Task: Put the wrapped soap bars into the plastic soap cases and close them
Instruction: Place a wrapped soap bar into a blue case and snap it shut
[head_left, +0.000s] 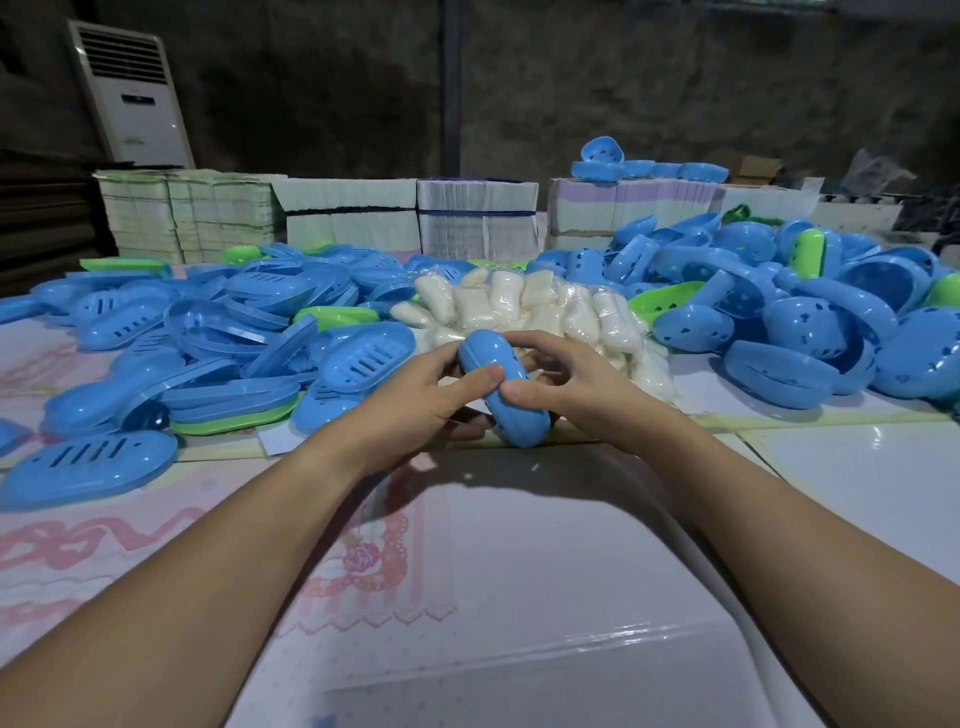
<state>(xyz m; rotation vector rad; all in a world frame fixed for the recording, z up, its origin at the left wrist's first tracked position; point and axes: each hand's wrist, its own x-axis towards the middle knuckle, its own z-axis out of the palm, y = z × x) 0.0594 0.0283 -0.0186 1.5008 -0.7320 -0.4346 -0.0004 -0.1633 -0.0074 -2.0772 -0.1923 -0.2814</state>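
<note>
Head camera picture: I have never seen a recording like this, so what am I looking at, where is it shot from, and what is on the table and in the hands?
There is no machine here. The single picture comes from a wide-angle camera worn on a person's head, looking forward and down, so the two bare forearms reach in from the bottom edge.

Both hands hold one closed blue soap case just above the table. The left hand grips it from the left, the right hand from the right, thumbs lying on top. Whether soap is inside cannot be seen.

Right behind the hands lies a heap of wrapped soap bars, whitish in clear film. To the left is a pile of slotted blue and green case parts; to the right, a pile of rounded blue shells. Stacks of flat cartons line the far edge, and a white floor air conditioner stands behind, at the left.
</note>
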